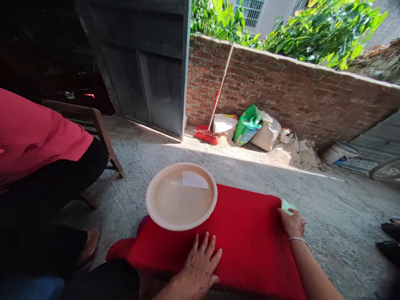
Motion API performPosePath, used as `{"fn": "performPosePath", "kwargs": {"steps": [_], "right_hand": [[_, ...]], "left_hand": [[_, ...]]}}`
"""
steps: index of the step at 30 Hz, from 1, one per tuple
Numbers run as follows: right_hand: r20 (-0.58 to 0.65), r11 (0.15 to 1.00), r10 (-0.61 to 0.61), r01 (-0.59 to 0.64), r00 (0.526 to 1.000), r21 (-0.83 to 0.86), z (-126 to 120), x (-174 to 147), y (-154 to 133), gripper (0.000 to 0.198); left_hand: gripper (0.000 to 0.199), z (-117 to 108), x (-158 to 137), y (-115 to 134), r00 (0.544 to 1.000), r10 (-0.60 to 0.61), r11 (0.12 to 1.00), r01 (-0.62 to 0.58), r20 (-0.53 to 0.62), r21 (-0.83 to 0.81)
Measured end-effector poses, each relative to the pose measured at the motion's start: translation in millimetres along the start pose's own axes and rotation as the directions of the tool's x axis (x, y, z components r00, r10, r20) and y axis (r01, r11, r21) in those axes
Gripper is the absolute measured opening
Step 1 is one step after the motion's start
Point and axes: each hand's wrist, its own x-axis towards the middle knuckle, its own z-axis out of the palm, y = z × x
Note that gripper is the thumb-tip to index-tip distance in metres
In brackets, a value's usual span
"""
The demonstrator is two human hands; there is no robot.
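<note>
Resting our left hand point(201, 265) flat and unclenched, fingers spread, on the near part of the red cloth point(246, 233), we are grasping a pale green item point(288, 206) with our right hand point(293, 223) at the cloth's far right corner. The water-filled basin point(150, 196) is sitting at the cloth's far left.

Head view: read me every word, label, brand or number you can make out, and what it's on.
None can be read.
Green sack: printing, too small and blurred.
Bucket by the wall: coloured markings, no legible words.
Basin and red cloth: no lettering visible.
</note>
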Motion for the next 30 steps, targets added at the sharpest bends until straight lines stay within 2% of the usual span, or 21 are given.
{"fn": "performPosePath", "kwargs": {"steps": [2, 5, 8, 10, 12, 13, 14, 15, 19, 21, 23, 26, 28, 30], "right_hand": [[0.053, 1.0, -0.014, 0.015, 0.999, -0.009, 9.8, -12.6, -7.0, 0.065], [0.163, 0.982, -0.189, 0.184, 0.968, 0.041, 41.9, -57.3, -39.5, 0.063], [0.241, 0.909, -0.415, 0.391, 0.877, 0.143, 77.5, -122.2, -75.9, 0.055], [0.284, 0.835, -0.548, 0.498, 0.787, 0.232, 93.3, -159.5, -91.0, 0.048], [0.308, 0.766, -0.641, 0.56, 0.703, 0.315, 99.1, -178.0, -96.2, 0.039], [0.313, 0.745, -0.665, 0.574, 0.678, 0.34, 98.4, -178.3, -95.7, 0.037], [0.312, 0.739, -0.671, 0.577, 0.672, 0.348, 95.7, -173.1, -94.1, 0.037], [0.307, 0.751, -0.658, 0.569, 0.687, 0.336, 91.7, -163.5, -92.0, 0.038], [0.261, 0.846, -0.531, 0.488, 0.806, 0.214, 78.3, -118.1, -92.4, 0.05], [0.25, 0.87, -0.493, 0.462, 0.834, 0.174, 80.7, -114.2, -99.0, 0.051], [0.262, 0.864, -0.503, 0.472, 0.824, 0.174, 88.4, -127.5, -106.0, 0.049], [0.309, 0.807, -0.59, 0.537, 0.746, 0.246, 98.3, -157.8, -109.4, 0.04], [0.317, 0.771, -0.636, 0.565, 0.703, 0.294, 97.1, -166.7, -103.7, 0.037], [0.286, 0.774, -0.63, 0.558, 0.722, 0.299, 89.4, -161.7, -92.6, 0.04]], "left_hand": [[0.072, -3.5, -0.5, 0.9, 1.0, 0.002, 1.0, -0.002, -0.001, -0.007], [0.071, -12.0, -1.1, 4.4, 1.0, -0.006, 1.0, 0.006, 0.006, -0.001], [0.071, -19.2, -1.0, 7.7, 1.0, -0.014, 1.0, 0.014, 0.022, 0.009], [0.072, -19.9, -1.3, 8.5, 1.0, -0.007, 1.0, 0.006, 0.009, 0.011], [0.072, -17.0, -1.9, 8.5, 1.0, 0.0, 1.0, 0.001, -0.023, 0.019], [0.072, -14.8, -2.3, 8.5, 0.999, 0.002, 1.0, -0.001, -0.038, 0.025], [0.072, -12.5, -2.7, 8.7, 0.999, 0.006, 1.0, -0.004, -0.046, 0.031], [0.071, -10.4, -3.1, 9.0, 0.999, 0.01, 0.999, -0.008, -0.051, 0.038], [0.068, -8.8, -4.5, 11.9, 0.999, 0.008, 0.998, -0.005, -0.049, 0.061], [0.066, -13.5, -5.8, 14.0, 0.998, 0.0, 0.997, 0.004, -0.055, 0.081], [0.063, -21.7, -8.0, 16.8, 0.997, 0.01, 0.994, -0.001, -0.077, 0.11], [0.053, -37.4, -13.3, 22.2, 0.992, 0.032, 0.988, -0.012, -0.122, 0.156], [0.046, -46.7, -17.5, 25.7, 0.988, 0.049, 0.983, -0.022, -0.144, 0.182], [0.039, -52.9, -21.3, 28.3, 0.987, 0.066, 0.979, -0.035, -0.148, 0.2]]}}
